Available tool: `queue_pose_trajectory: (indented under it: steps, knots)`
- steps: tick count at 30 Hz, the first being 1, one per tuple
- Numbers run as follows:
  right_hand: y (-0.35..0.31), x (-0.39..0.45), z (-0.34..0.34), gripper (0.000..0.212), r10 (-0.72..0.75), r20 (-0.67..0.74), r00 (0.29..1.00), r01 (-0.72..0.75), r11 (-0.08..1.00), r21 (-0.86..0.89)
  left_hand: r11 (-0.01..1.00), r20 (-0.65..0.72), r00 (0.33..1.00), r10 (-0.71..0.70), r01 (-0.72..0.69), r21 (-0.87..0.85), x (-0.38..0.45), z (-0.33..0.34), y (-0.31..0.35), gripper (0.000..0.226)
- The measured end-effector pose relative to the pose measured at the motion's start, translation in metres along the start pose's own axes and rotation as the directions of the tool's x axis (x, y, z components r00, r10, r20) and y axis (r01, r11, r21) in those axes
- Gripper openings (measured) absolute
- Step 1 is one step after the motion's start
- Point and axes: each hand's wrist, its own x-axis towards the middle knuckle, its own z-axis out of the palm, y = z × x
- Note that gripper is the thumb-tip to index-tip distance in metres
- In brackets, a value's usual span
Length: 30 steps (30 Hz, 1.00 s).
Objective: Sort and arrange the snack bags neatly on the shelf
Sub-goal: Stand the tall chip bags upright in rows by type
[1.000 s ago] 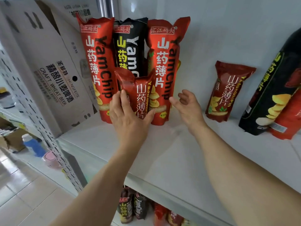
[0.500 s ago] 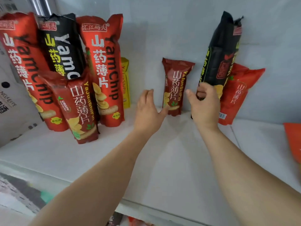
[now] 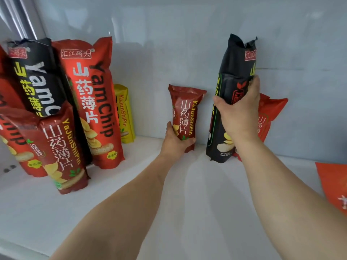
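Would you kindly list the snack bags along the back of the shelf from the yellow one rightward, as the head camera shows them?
Small yellow bag → small dark red bag, held by the left hand → tall black bag, held by the right hand → orange-red bag.

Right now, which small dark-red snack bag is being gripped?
The small dark-red bag at the back wall, gripped by the left hand; its twin stands untouched.

Half hidden behind the right hand (image 3: 239,117) and black bag (image 3: 231,87): an orange bag (image 3: 270,113); cut off at the right edge: another orange bag (image 3: 334,182); small print unreadable.
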Motion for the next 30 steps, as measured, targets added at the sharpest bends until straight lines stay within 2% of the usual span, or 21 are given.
queue_pose_trajectory:
  steps: [4,9,11,13,16,23,30]
  knots:
    - [0.007,0.002,0.002,0.11,0.073,0.052,0.996,-0.073,0.997,0.001,0.999,-0.052,0.999,0.002,0.001,0.05,-0.001,0.0,-0.005,0.093]
    - [-0.005,-0.006,0.008,0.116,0.107,0.026,0.994,-0.107,0.994,-0.003,0.994,-0.144,0.988,0.053,-0.037,0.106,-0.019,-0.018,-0.018,0.086]
    - [-0.013,-0.015,0.018,0.109,0.109,0.039,0.993,-0.108,0.994,-0.008,0.989,-0.213,0.975,0.056,-0.024,0.148,-0.027,-0.034,-0.027,0.087]
    - [-0.024,-0.023,0.027,0.094,0.092,0.072,0.993,-0.091,0.996,-0.018,0.982,-0.296,0.954,0.046,0.012,0.19,-0.032,-0.053,-0.035,0.087]
    - [-0.04,-0.036,0.041,0.086,0.082,0.141,0.987,-0.092,0.993,0.067,0.976,-0.376,0.927,0.014,0.069,0.205,-0.034,-0.081,-0.042,0.086]
    - [-0.052,-0.058,0.057,0.079,0.104,0.257,0.961,-0.17,0.954,0.249,0.968,-0.375,0.925,-0.055,0.142,0.208,-0.022,-0.091,-0.04,0.087]
    - [-0.032,-0.064,0.06,0.094,0.103,0.332,0.938,-0.198,0.943,0.268,0.973,-0.399,0.914,-0.072,0.153,0.173,-0.006,-0.087,-0.038,0.081]
